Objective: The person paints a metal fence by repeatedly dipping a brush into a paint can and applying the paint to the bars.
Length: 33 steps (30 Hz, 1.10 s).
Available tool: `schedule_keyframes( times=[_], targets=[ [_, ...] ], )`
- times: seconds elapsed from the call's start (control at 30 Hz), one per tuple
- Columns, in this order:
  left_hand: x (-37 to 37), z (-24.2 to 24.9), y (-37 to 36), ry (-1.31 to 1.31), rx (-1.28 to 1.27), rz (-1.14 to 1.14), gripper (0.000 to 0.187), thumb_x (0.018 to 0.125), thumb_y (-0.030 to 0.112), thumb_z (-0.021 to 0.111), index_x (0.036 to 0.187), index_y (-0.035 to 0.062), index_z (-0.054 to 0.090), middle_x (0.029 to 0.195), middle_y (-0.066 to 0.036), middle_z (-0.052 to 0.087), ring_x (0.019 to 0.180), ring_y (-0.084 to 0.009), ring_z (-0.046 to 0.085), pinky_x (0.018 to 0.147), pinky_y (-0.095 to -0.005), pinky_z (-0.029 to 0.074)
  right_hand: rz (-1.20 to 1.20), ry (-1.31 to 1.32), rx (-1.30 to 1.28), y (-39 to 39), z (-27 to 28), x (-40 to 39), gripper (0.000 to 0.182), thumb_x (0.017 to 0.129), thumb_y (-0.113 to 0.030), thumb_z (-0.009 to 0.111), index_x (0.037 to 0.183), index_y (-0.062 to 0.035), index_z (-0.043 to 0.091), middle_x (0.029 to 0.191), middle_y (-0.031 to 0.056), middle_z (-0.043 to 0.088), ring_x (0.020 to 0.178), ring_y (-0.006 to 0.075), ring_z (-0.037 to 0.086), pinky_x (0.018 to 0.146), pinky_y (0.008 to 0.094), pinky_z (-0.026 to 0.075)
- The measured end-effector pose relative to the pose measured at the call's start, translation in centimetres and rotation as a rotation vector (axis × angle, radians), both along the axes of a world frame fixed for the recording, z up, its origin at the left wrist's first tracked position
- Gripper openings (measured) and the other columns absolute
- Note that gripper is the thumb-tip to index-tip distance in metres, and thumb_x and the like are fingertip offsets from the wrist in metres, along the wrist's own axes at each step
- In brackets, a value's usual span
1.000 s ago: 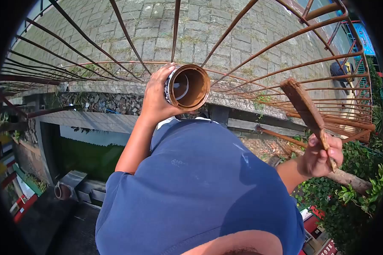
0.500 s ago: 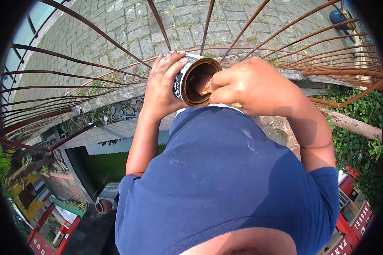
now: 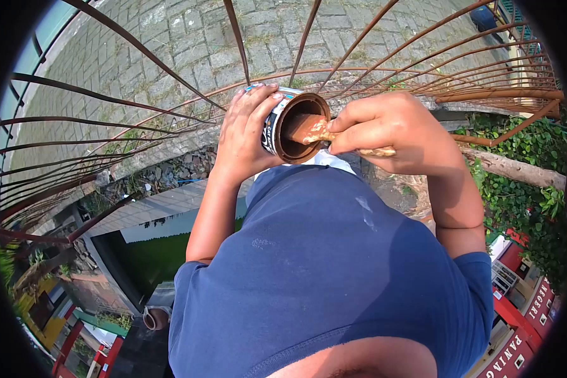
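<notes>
My left hand [image 3: 247, 135] is wrapped around the side of a paint can [image 3: 272, 129], which is tilted so its mouth faces me. Brown paint coats the can's inner wall and rim. Between the fingers of my right hand [image 3: 390, 132] is the handle of a paintbrush [image 3: 312, 129]. Its brown-smeared head sits inside the can's mouth, and the handle's end sticks out below my fingers. The bristle tips are hidden in the can.
Rusty brown metal fence bars [image 3: 302, 41] fan out in front of me, beyond the can. Behind them lies grey paving [image 3: 201, 47]. Green leafy plants [image 3: 523, 208] and a branch [image 3: 523, 170] are on the right. A brownish pot [image 3: 155, 319] stands low on the left.
My right hand has shifted slightly right and down, drawing the paintbrush partly out, so more of its head shows. The left hand still holds the can in nearly the same place.
</notes>
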<state>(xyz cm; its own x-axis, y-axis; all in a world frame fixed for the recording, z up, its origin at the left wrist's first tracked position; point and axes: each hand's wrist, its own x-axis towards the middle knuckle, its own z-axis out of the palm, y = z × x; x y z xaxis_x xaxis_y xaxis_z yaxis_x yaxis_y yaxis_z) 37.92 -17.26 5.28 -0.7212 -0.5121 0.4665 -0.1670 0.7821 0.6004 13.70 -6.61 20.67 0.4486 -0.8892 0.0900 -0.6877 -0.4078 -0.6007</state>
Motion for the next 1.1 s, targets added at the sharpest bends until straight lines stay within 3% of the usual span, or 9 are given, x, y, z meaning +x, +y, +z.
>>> schedule_keyframes(
  times=[0.07,0.2,0.3,0.43,0.63,0.8,0.93,1.1],
  targets=[
    [-0.1,-0.2,0.2,-0.021,0.083,0.041,0.111,0.047,0.033,0.098,0.144,0.0136,0.047,0.146,-0.012,0.054,0.136,-0.0365,0.050,0.117,-0.0549,0.034,-0.107,-0.144,0.028,1.0,0.1,-0.9,0.026,0.066,0.007,0.079,0.090,-0.0047,0.078,0.096,0.0138,0.075,0.086,0.0287,0.075,0.075,0.0358,0.059],
    [-1.1,-0.1,0.7,-0.086,0.185,0.084,0.112,0.045,0.032,0.097,0.143,0.0113,0.048,0.142,-0.013,0.055,0.132,-0.0373,0.051,0.115,-0.0517,0.036,-0.483,-0.317,0.035,4.1,-2.7,-1.4,0.015,0.077,0.006,0.079,0.090,0.0006,0.076,0.090,0.0130,0.075,0.088,0.0252,0.076,0.080,0.0356,0.060],
    [-1.5,-0.3,0.9,-0.112,0.178,0.101,0.111,0.046,0.031,0.097,0.144,0.0125,0.048,0.143,-0.011,0.054,0.134,-0.0359,0.049,0.115,-0.0507,0.035,-0.617,-0.423,-0.020,6.7,-5.0,-2.9,0.016,0.076,0.004,0.081,0.091,-0.0008,0.077,0.090,0.0133,0.077,0.085,0.0217,0.075,0.076,0.0323,0.057],
    [-2.1,-0.4,1.8,-0.120,0.174,0.152,0.112,0.047,0.030,0.097,0.145,0.0128,0.046,0.144,-0.010,0.052,0.134,-0.0353,0.048,0.115,-0.0509,0.035,-0.607,-0.434,-0.064,8.2,-6.0,-6.0,0.017,0.078,0.009,0.079,0.092,0.0012,0.076,0.089,0.0138,0.075,0.088,0.0237,0.075,0.079,0.0327,0.058],
    [-4.8,-0.1,3.8,-0.095,0.182,0.303,0.117,0.046,0.035,0.099,0.147,0.0127,0.044,0.144,-0.012,0.053,0.135,-0.0364,0.049,0.115,-0.0517,0.036,-0.616,-0.804,0.013,7.1,-5.4,-9.3,0.016,0.079,0.010,0.078,0.093,0.0032,0.074,0.096,0.0172,0.075,0.090,0.0248,0.074,0.080,0.0332,0.060],
    [-7.7,-0.2,5.8,-0.030,0.206,0.344,0.119,0.045,0.038,0.099,0.147,0.0113,0.043,0.145,-0.013,0.052,0.137,-0.0362,0.047,0.117,-0.0512,0.034,-0.337,-0.443,-0.088,5.5,-4.1,-9.9,0.016,0.075,0.006,0.081,0.089,0.0003,0.075,0.088,0.0137,0.075,0.084,0.0225,0.074,0.075,0.0320,0.057],
    [-9.1,0.3,6.9,-0.029,0.193,0.414,0.120,0.045,0.039,0.100,0.147,0.0115,0.043,0.146,-0.013,0.052,0.138,-0.0353,0.047,0.117,-0.0516,0.033,-0.324,-0.430,-0.044,6.2,-4.5,-13.2,0.014,0.076,0.007,0.080,0.088,0.0007,0.075,0.087,0.0136,0.075,0.083,0.0216,0.073,0.075,0.0318,0.057],
    [-10.1,-0.4,7.7,-0.010,0.233,0.433,0.121,0.045,0.039,0.100,0.148,0.0120,0.042,0.146,-0.013,0.052,0.138,-0.0352,0.047,0.116,-0.0517,0.033,-0.522,-0.677,0.001,8.3,-6.1,-16.1,0.014,0.077,0.009,0.078,0.090,0.0020,0.075,0.094,0.0158,0.074,0.088,0.0226,0.072,0.078,0.0339,0.057]
  ],
)
